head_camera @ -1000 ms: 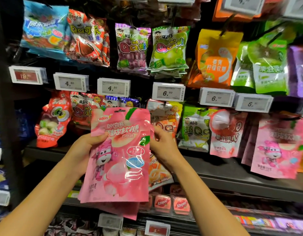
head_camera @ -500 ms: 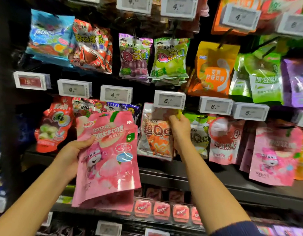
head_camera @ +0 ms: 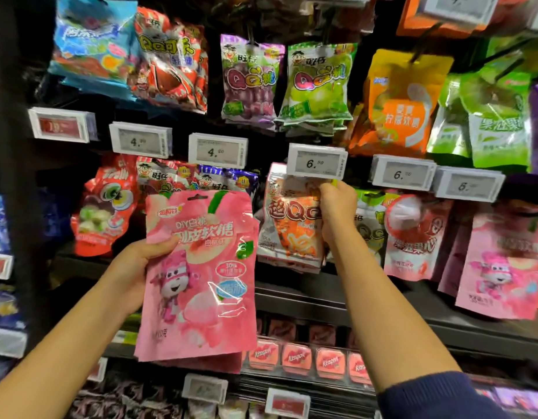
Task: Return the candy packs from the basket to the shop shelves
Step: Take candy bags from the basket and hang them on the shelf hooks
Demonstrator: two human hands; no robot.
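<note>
— Where was the pink candy pack (head_camera: 198, 276)?
— Gripped in my left hand (head_camera: 137, 273), before the shelves (head_camera: 301, 300).
— And your right hand (head_camera: 337, 207)?
— Pinching the orange candy pack (head_camera: 291, 234) just under the price tag (head_camera: 317, 161); my hands were apart.

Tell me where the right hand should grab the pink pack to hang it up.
Pinch the pink pack at its top edge beside the hang hole, coming from the right. The left hand holds its left edge, so the top and right side are free.
</note>
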